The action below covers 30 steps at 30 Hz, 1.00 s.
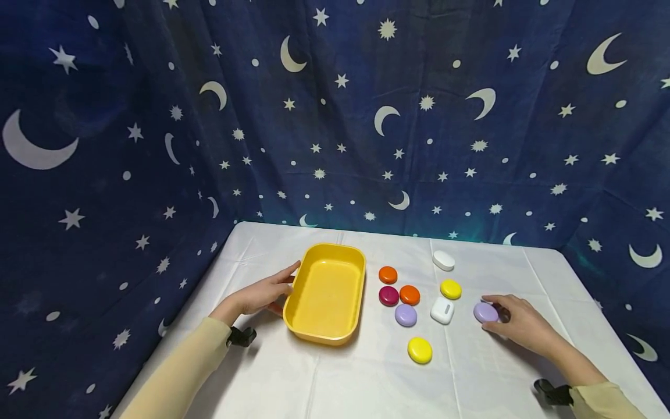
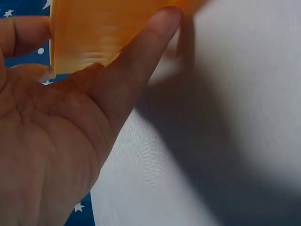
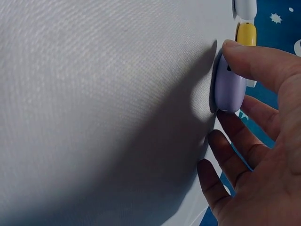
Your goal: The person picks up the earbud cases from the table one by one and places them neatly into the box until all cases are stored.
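- A dark blue backdrop [image 1: 366, 116] printed with moons and stars hangs behind and to both sides of the counter [image 1: 366, 384], which is covered with a white cloth.
- A yellow tray [image 1: 325, 334] sits on the left half of the counter, open side up.
- The left hand [image 1: 259, 297] rests against the tray's left wall; the left wrist view shows the thumb and a finger laid straight along that wall, touching it rather than curling round it.
- The right hand [image 1: 518, 325] lies on the right side of the counter, its fingers [image 3: 254, 63] grasping a lilac pebble [image 1: 485, 312]: the thumb presses one edge, the other fingers close on the opposite side, and the pebble sits on the cloth.
- Between tray and right hand lies a loose cluster of small rounded pieces: an orange disc [image 1: 388, 274], a second orange disc [image 1: 409, 295] touching a maroon disc [image 1: 388, 296], and a second lilac pebble [image 1: 405, 315] just below them.
- A white case [image 1: 442, 310] lies beside a yellow disc [image 1: 451, 289]; a white oval [image 1: 443, 260] sits farther back.
- A larger yellow disc [image 1: 420, 350] lies nearest the front, apart from the rest.
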{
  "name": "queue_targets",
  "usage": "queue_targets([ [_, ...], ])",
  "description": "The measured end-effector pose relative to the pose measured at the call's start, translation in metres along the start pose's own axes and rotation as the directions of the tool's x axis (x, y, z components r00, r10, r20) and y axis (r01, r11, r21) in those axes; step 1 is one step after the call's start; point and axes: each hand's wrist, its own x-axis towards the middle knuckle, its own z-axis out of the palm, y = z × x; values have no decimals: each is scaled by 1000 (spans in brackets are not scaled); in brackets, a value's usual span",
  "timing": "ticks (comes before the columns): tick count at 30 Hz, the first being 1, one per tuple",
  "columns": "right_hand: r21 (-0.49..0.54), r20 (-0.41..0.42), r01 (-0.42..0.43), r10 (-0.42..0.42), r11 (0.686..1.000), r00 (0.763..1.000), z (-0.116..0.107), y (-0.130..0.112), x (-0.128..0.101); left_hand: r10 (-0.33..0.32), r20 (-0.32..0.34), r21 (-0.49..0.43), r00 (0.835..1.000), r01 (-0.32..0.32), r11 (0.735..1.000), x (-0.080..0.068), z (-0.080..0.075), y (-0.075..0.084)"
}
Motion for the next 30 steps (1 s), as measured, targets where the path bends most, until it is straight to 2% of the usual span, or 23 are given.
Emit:
queue_targets([
  [4,4,-6,16,-16,1000,1000,-1,0,1,-25,-23,-21,999,25,999,2,2,0],
  [16,19,-7,37,-37,999,999,3,4,1,-25,-35,-47,999,23,999,0,5,-5],
  [25,17,-12,7,-6,1000,1000,2,4,0,-21,-37,-62,999,19,998,2,6,-5],
  [30,35,-61,65,-63,997,996,-2,-6,2,-9,-38,-70,999,6,998,0,6,-5],
])
